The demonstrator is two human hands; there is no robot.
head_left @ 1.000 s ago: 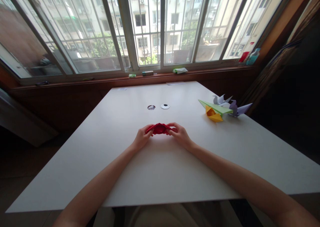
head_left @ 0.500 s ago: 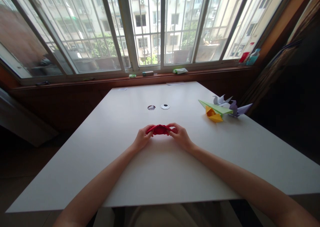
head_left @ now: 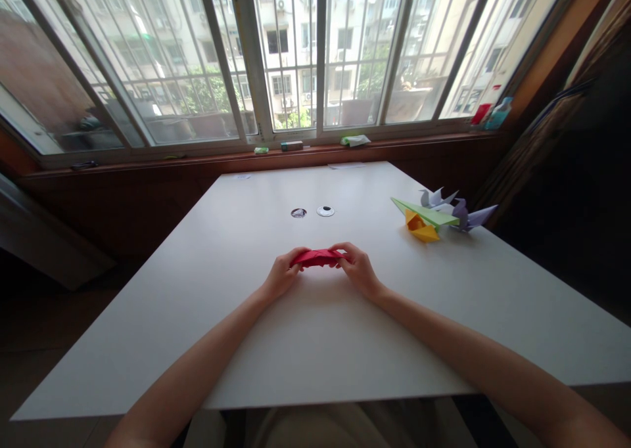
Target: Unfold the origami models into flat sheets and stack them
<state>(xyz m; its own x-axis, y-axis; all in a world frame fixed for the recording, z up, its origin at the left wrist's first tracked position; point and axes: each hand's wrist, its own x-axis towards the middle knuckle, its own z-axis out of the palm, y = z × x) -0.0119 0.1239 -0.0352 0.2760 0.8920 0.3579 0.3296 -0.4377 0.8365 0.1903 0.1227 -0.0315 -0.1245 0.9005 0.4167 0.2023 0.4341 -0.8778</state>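
A folded piece of red paper [head_left: 317,257] lies low over the middle of the white table [head_left: 305,343]. My left hand [head_left: 280,278] pinches its left end and my right hand [head_left: 359,270] pinches its right end. The paper now looks like a flat, narrow strip between my fingertips. Both forearms reach in from the bottom of the view.
At the right of the table sit finished paper figures: a green plane [head_left: 424,212], a yellow folded shape [head_left: 420,226], and pale purple cranes [head_left: 463,213]. Two round cable holes [head_left: 312,211] lie beyond my hands. Small items rest on the window sill [head_left: 305,147].
The red paper has gone from a raised, peaked shape to a flatter strip as my hands pressed it down. My hands stayed in nearly the same place.
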